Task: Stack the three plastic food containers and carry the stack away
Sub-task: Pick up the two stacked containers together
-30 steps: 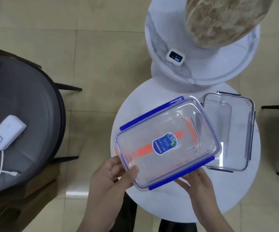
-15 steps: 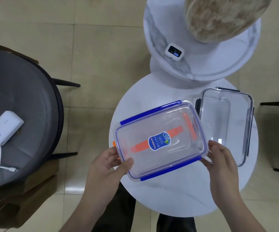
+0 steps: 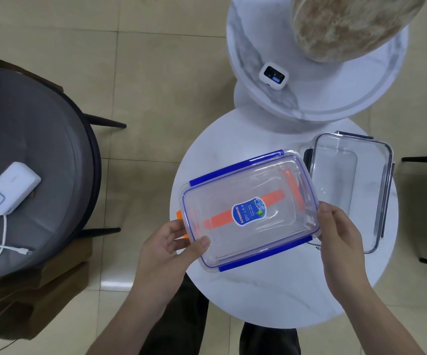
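A clear container with blue clips point(image 3: 271, 226) and a blue label on its lid is over the round white table point(image 3: 271, 298). Through it shows an orange-clipped container point(image 3: 288, 178) underneath; only its orange parts are visible. My left hand point(image 3: 174, 249) grips the blue container's near-left corner, thumb on the lid. My right hand point(image 3: 340, 239) holds its right end. A third clear container with grey clips point(image 3: 360, 190) stands on the table to the right, touching or just beside the blue one.
A taller round white table point(image 3: 335, 98) behind carries a small white device point(image 3: 274, 76) and a large speckled vase point(image 3: 348, 26). A grey chair point(image 3: 28, 162) at left holds a white power bank point(image 3: 10, 188) with cables. Dark chair legs point(image 3: 424, 160) stand at right.
The blue-clipped container has come down and left, level over the orange one. My right hand moved from the near edge to the container's right end.
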### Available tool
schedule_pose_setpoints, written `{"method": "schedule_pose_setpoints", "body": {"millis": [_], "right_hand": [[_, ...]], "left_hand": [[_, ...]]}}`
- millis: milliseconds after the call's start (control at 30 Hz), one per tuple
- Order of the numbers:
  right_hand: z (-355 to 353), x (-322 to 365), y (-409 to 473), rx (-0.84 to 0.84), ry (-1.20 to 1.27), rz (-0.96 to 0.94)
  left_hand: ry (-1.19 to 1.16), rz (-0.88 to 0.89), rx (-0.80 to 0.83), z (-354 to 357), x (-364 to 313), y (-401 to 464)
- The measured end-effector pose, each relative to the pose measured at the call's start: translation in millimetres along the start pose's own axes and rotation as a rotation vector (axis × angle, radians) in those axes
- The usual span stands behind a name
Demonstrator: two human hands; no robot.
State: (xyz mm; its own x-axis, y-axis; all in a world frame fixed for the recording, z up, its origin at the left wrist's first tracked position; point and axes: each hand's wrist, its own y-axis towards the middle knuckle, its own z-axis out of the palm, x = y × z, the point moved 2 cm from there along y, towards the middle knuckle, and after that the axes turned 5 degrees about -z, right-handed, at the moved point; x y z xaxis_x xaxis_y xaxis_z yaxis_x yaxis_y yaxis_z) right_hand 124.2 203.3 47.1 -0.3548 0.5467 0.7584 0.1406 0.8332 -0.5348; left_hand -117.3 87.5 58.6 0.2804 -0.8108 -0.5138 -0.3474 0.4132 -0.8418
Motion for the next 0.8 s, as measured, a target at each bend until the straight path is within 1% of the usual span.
{"method": "schedule_pose_setpoints", "body": {"millis": [200,333,433,500,567,667,800], "right_hand": [[1,-1,1,0.021,-0.017,-0.007],[1,-2,3,0.025,-0.030,0.003],[-1,-2,7,0.029,-0.040,0.018],[-2,-1,10,0.049,-0.073,0.005],[-2,1,10,0.093,-0.112,-0.008],[3,11,8,0.189,-0.127,-0.016],[8,18,5,0.252,-0.182,-0.037]], "left_hand": [[-0.044,-0.002,0.006,0,4,1],[-0.039,-0.001,-0.069,1,9,2],[0.004,-0.043,-0.151,0,13,2],[-0.011,-0.062,-0.169,0,17,2],[-0.082,-0.095,-0.131,2,21,4],[-0.198,-0.142,-0.008,4,28,9],[-0.309,-0.135,0.045,9,24,9]]}}
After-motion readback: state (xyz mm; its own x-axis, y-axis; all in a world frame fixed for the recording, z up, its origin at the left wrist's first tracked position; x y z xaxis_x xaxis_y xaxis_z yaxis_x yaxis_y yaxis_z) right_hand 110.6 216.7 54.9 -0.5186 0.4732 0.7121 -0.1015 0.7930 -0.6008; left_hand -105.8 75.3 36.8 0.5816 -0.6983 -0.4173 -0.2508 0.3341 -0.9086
